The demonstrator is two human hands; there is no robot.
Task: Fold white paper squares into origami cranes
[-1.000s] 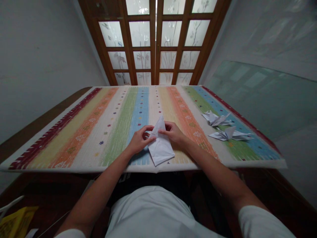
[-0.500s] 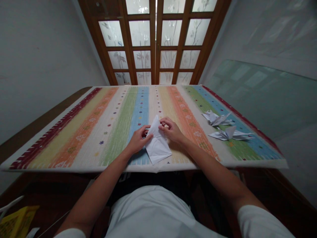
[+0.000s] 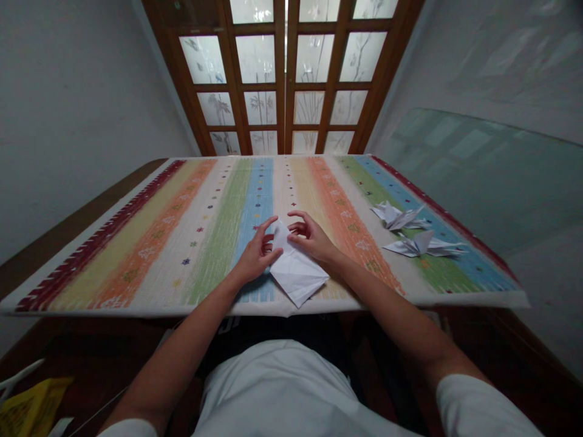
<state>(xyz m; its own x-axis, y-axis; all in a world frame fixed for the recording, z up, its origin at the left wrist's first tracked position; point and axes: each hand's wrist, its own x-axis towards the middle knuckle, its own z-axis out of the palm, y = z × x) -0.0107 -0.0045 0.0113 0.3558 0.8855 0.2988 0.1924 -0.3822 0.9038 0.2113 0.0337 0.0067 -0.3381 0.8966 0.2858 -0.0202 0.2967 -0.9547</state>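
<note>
Both the left hand (image 3: 255, 254) and the right hand (image 3: 314, 240) are at a folded white paper (image 3: 298, 273) near the front edge of the striped tablecloth (image 3: 136, 243). Left thumb and index finger stand apart along its left side; the right thumb is at its right side, index finger raised. Whether either hand pinches it, I cannot tell. Beyond the right hand lie folded paper cranes (image 3: 418, 245); a yellow crate-like thing (image 3: 31, 408) sits lower left, its contents unclear.

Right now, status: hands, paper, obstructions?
Left hand, right hand: both touching folded white paper. Paper: visibly creased. Two paper birds: off right, not in the way.
</note>
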